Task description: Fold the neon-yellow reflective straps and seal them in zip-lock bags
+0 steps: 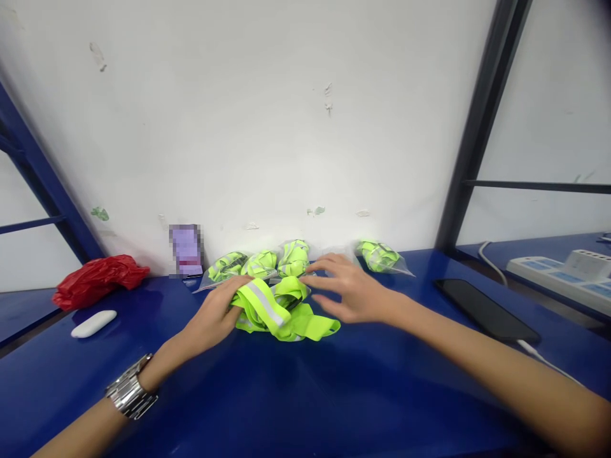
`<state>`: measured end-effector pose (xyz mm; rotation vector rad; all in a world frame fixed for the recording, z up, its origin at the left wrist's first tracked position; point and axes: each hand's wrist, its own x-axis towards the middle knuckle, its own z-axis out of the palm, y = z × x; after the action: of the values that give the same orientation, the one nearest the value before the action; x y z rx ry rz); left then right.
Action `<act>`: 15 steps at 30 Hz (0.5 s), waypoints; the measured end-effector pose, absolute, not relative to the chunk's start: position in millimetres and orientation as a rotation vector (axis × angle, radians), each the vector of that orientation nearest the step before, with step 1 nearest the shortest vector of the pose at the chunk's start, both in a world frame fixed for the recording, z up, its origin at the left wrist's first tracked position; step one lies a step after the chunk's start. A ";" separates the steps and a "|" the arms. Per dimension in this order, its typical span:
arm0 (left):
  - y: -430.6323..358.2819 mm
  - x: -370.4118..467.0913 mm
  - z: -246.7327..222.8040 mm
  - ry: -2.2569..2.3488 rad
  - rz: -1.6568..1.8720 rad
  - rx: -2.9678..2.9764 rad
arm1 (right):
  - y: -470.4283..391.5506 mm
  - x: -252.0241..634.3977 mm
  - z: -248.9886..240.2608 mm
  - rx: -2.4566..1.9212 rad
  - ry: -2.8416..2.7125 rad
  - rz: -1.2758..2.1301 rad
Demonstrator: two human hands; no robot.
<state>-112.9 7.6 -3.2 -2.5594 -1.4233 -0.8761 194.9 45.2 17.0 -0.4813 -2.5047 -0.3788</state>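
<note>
A loose tangle of neon yellow-green straps (pixel 281 312) with silver reflective stripes lies on the blue table (pixel 267 394). My left hand (pixel 214 318), with a metal watch at the wrist, has its fingers closed on the left side of these straps. Just right of the bundle is my right hand (pixel 346 289), its fingers spread and nothing held in them. Behind, along the wall, similar straps sit in clear plastic bags: three packed bags (pixel 261 262) close together and another bag (pixel 379 256) farther right. A clear bag is partly hidden behind my right hand.
At the left are a red plastic bag (pixel 100 280), a white oval case (pixel 94 324) and an upright phone (pixel 187 251) against the wall. A black phone with cable (pixel 487 310) and a white power strip (pixel 563 280) are at the right.
</note>
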 end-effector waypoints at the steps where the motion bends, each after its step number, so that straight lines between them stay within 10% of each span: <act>1: 9.4 -109.0 1.0 -1.469 -1.004 -2.514 | 40.0 187.4 18.9 -0.456 -2.530 -0.369; 7: 18.8 -96.6 33.0 -1.591 -1.557 -2.329 | 29.1 165.4 28.9 -0.461 -2.513 -0.077; 15: 22.5 -101.2 36.6 -1.745 -1.425 -2.167 | 30.3 176.2 74.7 -0.461 -1.681 1.244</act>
<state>-101.2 22.5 36.6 -2.1675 -1.7447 -1.4248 176.2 30.3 74.7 -0.4611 -1.6811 1.2439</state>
